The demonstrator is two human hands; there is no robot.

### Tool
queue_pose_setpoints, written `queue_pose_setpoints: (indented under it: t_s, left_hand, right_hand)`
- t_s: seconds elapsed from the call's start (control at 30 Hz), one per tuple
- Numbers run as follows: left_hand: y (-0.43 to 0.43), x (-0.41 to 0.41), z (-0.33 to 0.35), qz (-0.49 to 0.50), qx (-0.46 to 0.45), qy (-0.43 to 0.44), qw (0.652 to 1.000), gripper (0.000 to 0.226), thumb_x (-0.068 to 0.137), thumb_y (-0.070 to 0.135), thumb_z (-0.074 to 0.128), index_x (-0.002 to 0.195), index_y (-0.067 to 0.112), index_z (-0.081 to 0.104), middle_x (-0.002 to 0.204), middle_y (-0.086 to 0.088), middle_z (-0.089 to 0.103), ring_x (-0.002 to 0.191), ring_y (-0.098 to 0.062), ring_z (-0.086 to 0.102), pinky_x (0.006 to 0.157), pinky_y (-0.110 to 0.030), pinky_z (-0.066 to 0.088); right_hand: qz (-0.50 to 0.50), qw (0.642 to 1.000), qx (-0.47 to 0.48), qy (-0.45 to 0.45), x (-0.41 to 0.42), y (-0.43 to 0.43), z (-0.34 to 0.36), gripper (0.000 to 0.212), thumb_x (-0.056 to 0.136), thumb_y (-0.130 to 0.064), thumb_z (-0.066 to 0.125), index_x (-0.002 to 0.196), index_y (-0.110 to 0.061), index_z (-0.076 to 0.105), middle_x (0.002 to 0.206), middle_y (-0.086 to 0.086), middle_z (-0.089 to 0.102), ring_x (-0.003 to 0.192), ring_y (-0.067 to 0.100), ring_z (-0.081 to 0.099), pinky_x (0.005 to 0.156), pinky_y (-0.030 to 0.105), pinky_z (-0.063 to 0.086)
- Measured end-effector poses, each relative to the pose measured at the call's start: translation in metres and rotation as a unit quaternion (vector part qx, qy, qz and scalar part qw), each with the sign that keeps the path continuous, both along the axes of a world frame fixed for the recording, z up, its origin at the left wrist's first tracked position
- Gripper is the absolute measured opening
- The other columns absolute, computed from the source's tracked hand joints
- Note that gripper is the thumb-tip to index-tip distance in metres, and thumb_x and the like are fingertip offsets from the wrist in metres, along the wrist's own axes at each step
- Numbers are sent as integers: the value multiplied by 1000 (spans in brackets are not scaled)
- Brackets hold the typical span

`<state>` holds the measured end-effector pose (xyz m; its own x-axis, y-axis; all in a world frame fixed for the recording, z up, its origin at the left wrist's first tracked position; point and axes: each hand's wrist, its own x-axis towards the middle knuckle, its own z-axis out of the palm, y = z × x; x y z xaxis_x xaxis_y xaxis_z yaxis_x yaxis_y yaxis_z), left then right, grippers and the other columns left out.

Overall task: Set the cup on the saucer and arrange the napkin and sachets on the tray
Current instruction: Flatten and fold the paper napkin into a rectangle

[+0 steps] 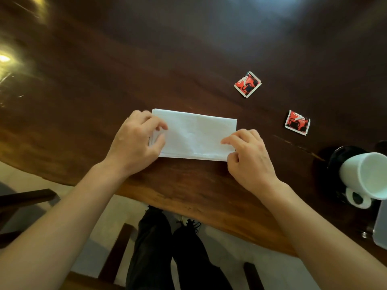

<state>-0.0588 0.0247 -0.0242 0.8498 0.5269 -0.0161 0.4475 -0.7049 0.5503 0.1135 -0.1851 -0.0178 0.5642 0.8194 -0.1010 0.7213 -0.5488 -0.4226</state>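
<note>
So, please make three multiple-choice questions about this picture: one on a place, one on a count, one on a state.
1. Where does the napkin lie?
A. on the table
B. in the cup
C. on the floor

2. How many red sachets are there?
A. one
B. two
C. four

3. How is the white cup?
A. full of coffee
B. broken
C. empty

Answers:
1. A, it lies flat on the wooden table under the left hand and right hand.
2. B, one sachet and another.
3. C, its white inside shows.
</note>
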Motion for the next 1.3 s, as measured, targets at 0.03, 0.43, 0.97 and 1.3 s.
queue_pose_setpoints:
  t_s: [0.03,0.43,0.97,1.3]
  left_hand:
    - [1,9,1,6,14,-20,1000,21,92,21,60,110,14,69,108,-5,61,102,-21,54,85,-33,52]
    - [-27,40,-45,-21,129,130,983,60,105,40,25,156,9,29,163,-17,26,154,-36,12,125,-50,12]
    - [-12,19,-54,-16,129,170,977,71,103,49,23,161,11,4,169,-6,-1,156,-27,-4,126,-43,2]
    - [1,17,-45,-41,68,192,978,70,103,48,17,159,17,-9,167,2,-22,152,-13,-24,123,-35,-14]
  right_hand:
    - [-15,999,30,-6,0,8,2,36,80,8,59,108,-10,72,106,6,66,104,25,53,86,43,53]
    - [21,999,-35,-15,-28,78,-47,58,104,-40,19,157,-15,21,166,5,16,154,26,0,124,46,2]
    - [40,981,-176,-74,11,32,-49,74,91,-66,-9,153,-26,-20,167,0,-16,151,24,-21,123,50,-11]
    - [55,977,-199,-46,17,32,-48,73,97,-66,5,154,-29,-21,163,-5,-27,147,20,-33,120,49,-17]
